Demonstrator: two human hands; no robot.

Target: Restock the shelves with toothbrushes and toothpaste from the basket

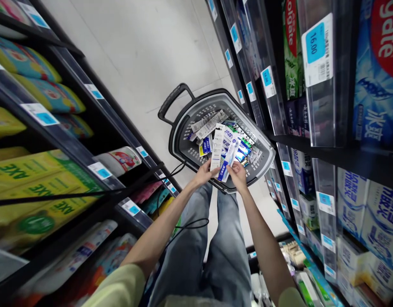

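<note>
My left hand (204, 174) is closed on the lower end of a narrow white toothbrush package (217, 147), its printed back facing up. My right hand (238, 175) pinches a blue-and-white toothbrush package (229, 160). The two packages lie side by side, tops leaning slightly apart, above a grey shopping basket (187, 113) with a dark rim. Inside the basket are more narrow packages (209, 123), blue-and-white boxes and green-and-black packs, partly hidden by what I hold. The basket's black handle (175, 100) sticks out at the far left.
Shelves with Colgate boxes (292, 47) and other toothpaste boxes (353, 200) stand close on the right. Left shelves hold yellow AXE packs (39, 187) and a white bottle (121, 160). A black cable (119, 192) crosses on the left. Pale floor tiles (135, 47) lie beyond the basket.
</note>
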